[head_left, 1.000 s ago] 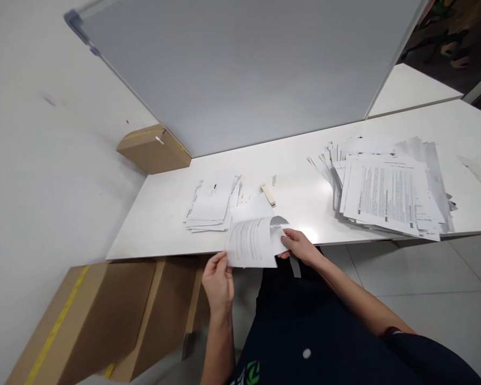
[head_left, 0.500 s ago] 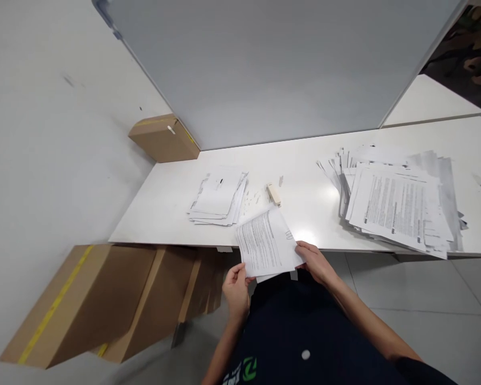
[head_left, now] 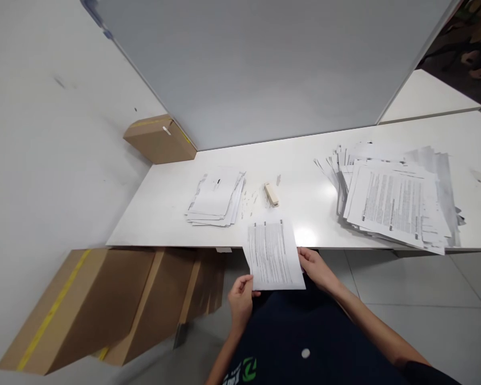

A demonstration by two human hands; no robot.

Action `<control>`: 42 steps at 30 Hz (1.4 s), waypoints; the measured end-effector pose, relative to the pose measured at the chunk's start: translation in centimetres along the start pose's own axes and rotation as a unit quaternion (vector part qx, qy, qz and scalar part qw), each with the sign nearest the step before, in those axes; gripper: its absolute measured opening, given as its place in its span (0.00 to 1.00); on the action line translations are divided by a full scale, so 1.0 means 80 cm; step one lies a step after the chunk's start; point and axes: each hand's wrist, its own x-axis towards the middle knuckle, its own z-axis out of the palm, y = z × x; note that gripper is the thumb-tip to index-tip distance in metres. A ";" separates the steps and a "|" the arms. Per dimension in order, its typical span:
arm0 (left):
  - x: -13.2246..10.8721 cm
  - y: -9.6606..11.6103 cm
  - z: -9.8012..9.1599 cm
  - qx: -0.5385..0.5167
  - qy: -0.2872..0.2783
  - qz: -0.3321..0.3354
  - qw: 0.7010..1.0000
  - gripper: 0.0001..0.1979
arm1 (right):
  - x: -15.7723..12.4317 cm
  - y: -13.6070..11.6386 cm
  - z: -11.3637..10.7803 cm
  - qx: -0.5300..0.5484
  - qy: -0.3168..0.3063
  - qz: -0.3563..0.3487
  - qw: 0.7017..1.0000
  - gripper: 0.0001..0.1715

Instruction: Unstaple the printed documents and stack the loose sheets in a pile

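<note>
L hand (head_left: 241, 298) pinches printed sheet (head_left: 274, 256) at near-left corner, R hand (head_left: 315, 269) at right edge; digits closed on paper, prob. to keep sheet flat & text unobstructed. Sheet spans betw. grips, across near edge of table (head_left: 164, 214). Beige tool (head_left: 271, 194) beyond grips, clear of sheet.

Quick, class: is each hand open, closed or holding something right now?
Left hand: closed, holding the printed paper near its lower left corner.
Right hand: closed, holding the printed paper's right edge.
</note>
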 end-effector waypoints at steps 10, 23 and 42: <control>0.001 0.010 -0.002 0.058 -0.065 0.025 0.996 0.22 | -0.006 -0.002 -0.013 -0.113 0.027 -0.021 0.993 0.17; 0.017 0.110 0.044 -0.061 -0.099 0.262 0.958 0.16 | -0.006 -0.060 0.000 -0.258 0.079 -0.203 0.941 0.10; 0.044 0.169 0.078 -0.082 -0.074 0.369 0.923 0.14 | 0.061 -0.078 -0.010 -0.127 0.086 -0.289 0.945 0.19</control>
